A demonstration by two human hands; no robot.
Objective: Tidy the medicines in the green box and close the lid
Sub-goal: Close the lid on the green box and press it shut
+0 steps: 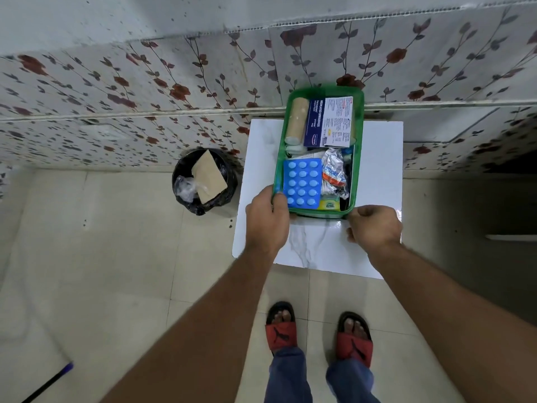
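Note:
The green box (pixel 358 158) stands on a small white table (pixel 380 170), and no lid shows on it. Inside lie a tan bandage roll (pixel 296 120), a blue-and-white dressings carton (pixel 329 122), a blue blister pack of tablets (pixel 302 181), a crumpled foil packet (pixel 334 173) and a small yellow pack (pixel 329 205). My left hand (pixel 266 219) grips the box's near left corner, thumb over the rim. My right hand (pixel 374 225) is curled at the near right corner, touching the box's edge.
A black-lined waste bin (pixel 203 181) with paper and plastic in it stands on the floor left of the table. A flower-patterned tiled wall rises right behind the box. My sandalled feet (pixel 316 330) stand before the table. A dark stick (pixel 46 382) lies bottom left.

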